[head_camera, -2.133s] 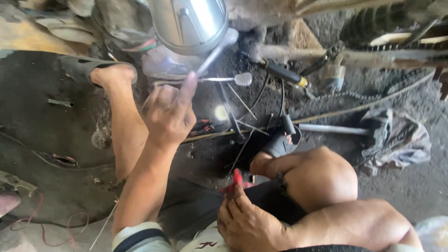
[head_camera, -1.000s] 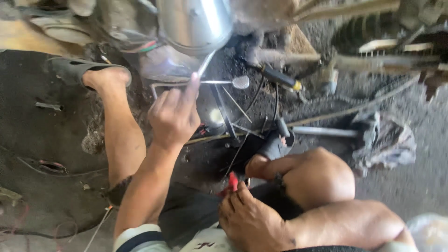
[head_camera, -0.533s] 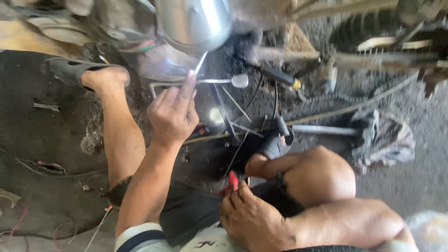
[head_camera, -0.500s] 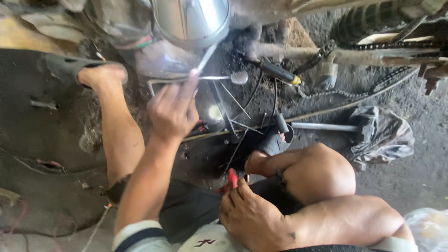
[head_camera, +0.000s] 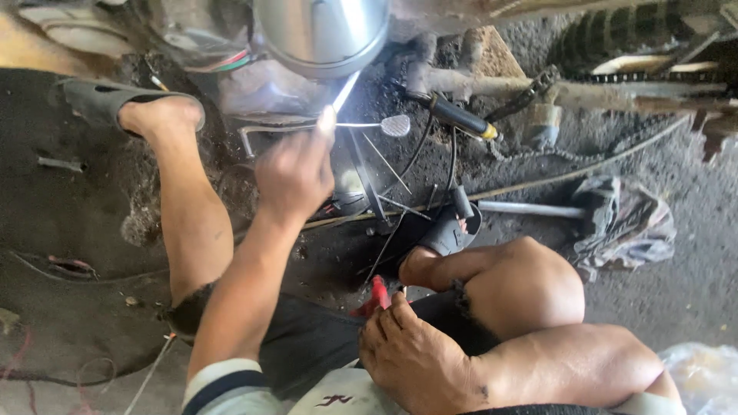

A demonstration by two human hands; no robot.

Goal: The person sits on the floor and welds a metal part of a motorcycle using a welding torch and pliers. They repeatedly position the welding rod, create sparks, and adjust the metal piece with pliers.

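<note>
Head view: left hand (head_camera: 296,173) pinches thin metal rod (head_camera: 344,92), tip up against shiny round housing (head_camera: 323,31). Right hand (head_camera: 415,361) closed on red-handled tool (head_camera: 377,296) at lap. Advise: steady wrist, keep rod aligned, avoid loose spokes (head_camera: 384,165) on floor.

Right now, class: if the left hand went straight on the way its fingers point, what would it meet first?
The left hand points up and slightly right, along the thin shiny rod it pinches. Straight on, it would probably first meet the round polished metal cover just beyond the rod's tip, though depth is hard to judge from above.
</note>
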